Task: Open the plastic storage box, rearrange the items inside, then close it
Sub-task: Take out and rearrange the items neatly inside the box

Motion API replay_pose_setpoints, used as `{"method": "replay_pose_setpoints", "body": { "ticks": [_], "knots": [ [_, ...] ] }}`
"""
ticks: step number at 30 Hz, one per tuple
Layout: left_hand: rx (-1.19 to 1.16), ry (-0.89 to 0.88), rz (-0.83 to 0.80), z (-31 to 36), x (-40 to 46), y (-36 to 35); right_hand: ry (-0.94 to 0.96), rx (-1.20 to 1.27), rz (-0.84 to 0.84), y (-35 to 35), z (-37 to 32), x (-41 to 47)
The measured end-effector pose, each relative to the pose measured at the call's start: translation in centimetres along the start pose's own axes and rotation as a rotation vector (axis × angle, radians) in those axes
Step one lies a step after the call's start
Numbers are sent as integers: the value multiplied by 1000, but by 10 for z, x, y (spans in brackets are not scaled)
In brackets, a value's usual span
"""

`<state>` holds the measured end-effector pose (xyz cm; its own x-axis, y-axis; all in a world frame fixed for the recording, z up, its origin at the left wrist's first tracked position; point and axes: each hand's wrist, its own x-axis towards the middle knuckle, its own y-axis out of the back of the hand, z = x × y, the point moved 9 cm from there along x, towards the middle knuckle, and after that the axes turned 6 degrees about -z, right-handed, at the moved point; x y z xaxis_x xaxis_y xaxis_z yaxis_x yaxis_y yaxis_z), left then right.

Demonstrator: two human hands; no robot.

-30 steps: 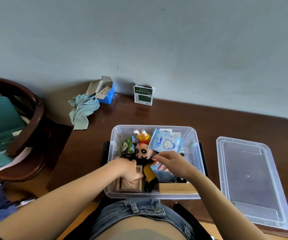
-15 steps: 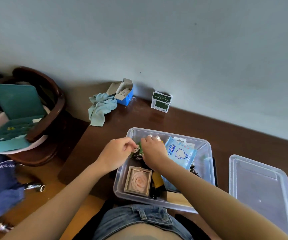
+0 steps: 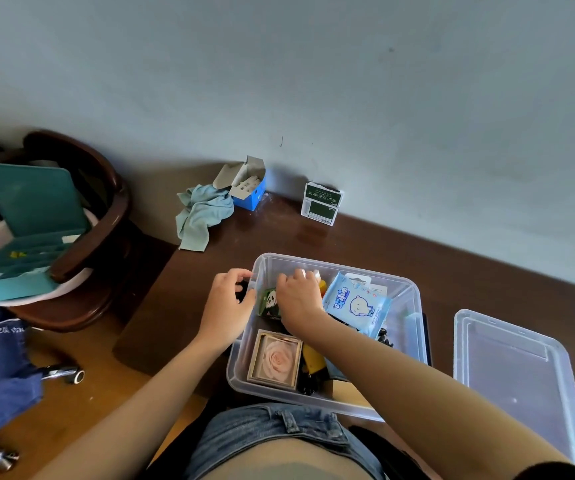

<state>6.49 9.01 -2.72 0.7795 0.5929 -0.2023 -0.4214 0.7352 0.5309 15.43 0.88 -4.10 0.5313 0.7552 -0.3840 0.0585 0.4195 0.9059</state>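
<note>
The clear plastic storage box (image 3: 414,289) stands open on the dark wooden table, and its lid (image 3: 514,375) lies flat to the right. Inside are a green panda box (image 3: 270,303), a blue wet-wipes pack (image 3: 355,304), a framed pink rose (image 3: 275,360) and a yellow item (image 3: 313,358). My left hand (image 3: 227,306) curls around the box's left wall at the black side latch. My right hand (image 3: 299,299) reaches into the far left corner, with its fingers closed over a doll that it mostly hides.
A crumpled teal cloth (image 3: 199,216), an open blue carton (image 3: 248,188) and a green-and-white packet (image 3: 322,204) sit by the wall. A dark wooden chair (image 3: 106,216) with an open teal case (image 3: 26,230) stands on the left. Metal parts (image 3: 64,374) lie on the floor.
The view has swung left and down. My left hand went from the rose frame to the box's left wall. My right hand left the wipes pack for the far left corner.
</note>
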Motion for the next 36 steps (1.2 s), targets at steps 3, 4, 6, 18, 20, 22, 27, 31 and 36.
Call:
{"method": "replay_pose_setpoints", "body": {
  "ticks": [3,4,6,18,20,22,27,31,36],
  "knots": [
    [-29,51,-43,-11,0,-5,32,30,32,3,5,-3],
    [-37,63,-55,-13,-1,-6,47,56,40,4,6,-5],
    [-53,68,-48,-15,-1,-5,73,138,61,8,9,-8],
    [-19,69,-79,-1,20,-11,-51,960,421,42,79,-71],
    [41,24,11,9,17,-4,-146,1193,475,40,101,-85],
    [12,-58,89,28,10,3,-223,1412,526,32,118,-97],
    [-584,153,-319,64,2,-44,-247,1735,610,18,130,-115],
    [-838,238,-542,84,-8,-78,-189,1775,631,13,122,-124],
    [-956,169,-574,95,-6,-86,-50,1816,605,13,113,-128]
  ]
}}
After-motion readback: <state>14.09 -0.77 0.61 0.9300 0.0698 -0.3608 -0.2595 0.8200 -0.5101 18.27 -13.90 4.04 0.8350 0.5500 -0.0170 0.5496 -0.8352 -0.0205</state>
